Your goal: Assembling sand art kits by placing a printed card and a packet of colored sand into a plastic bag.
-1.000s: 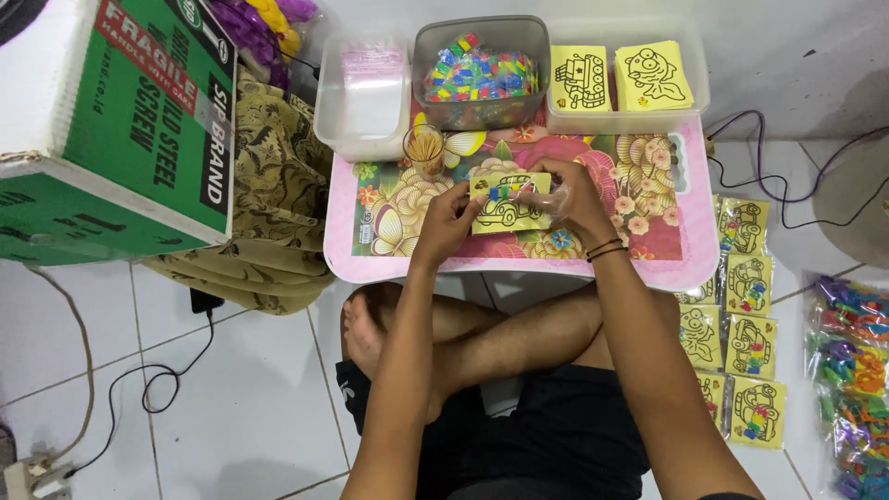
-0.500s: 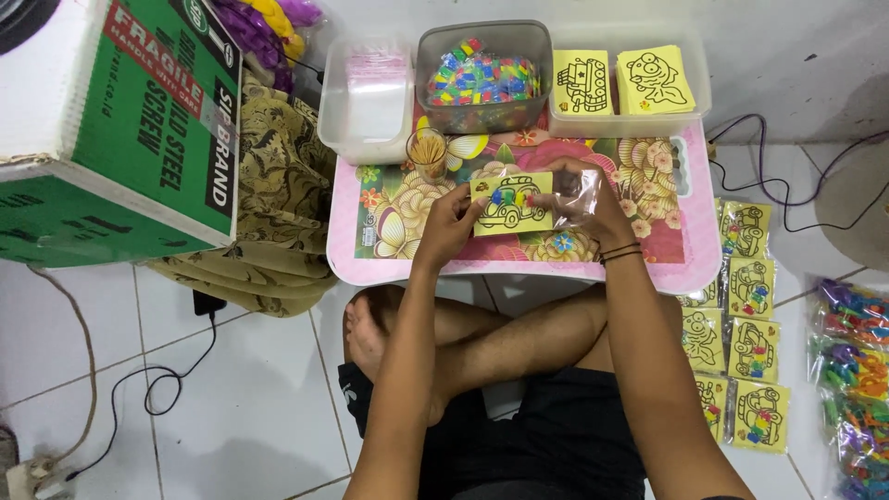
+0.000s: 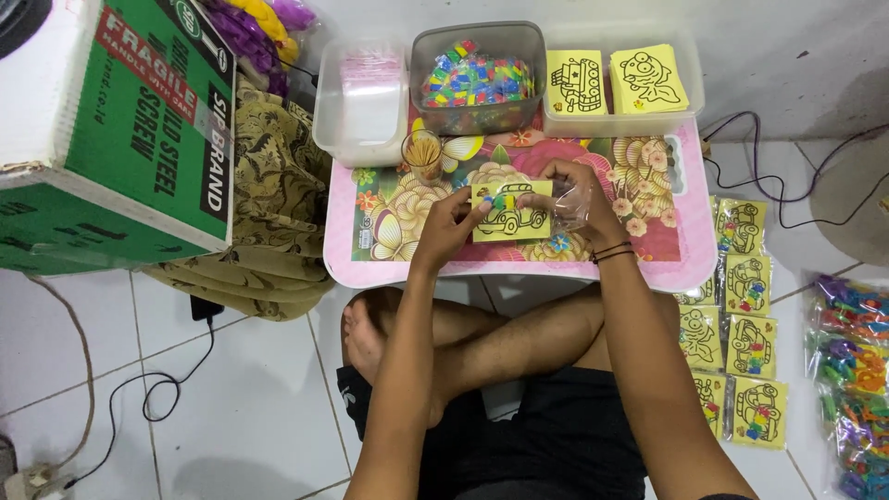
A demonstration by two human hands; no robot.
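Yellow square card printed with a black car outline (image 3: 511, 211) is held flat just above the pink floral-topped low table (image 3: 690, 264), at its middle near the front edge. Left hand (image 3: 454, 222) pinches the card's left edge between thumb and fingers, where a few small coloured pieces sit on the card. Right hand (image 3: 576, 193) grips the card's right edge together with a clear plastic sleeve (image 3: 571, 206), fingers curled closed on both.

At the table's far edge: a clear tub of pink-tinted bags (image 3: 363, 100), a grey tub of mixed coloured pieces (image 3: 478, 80), and a clear tray holding two stacks of yellow printed cards (image 3: 616, 81). A small glass of wooden sticks (image 3: 423, 154) stands just before the tubs. Bagged finished cards (image 3: 741, 315) lie in rows on the white tile floor to the person's right. A green cardboard box (image 3: 120, 139) stands at left.
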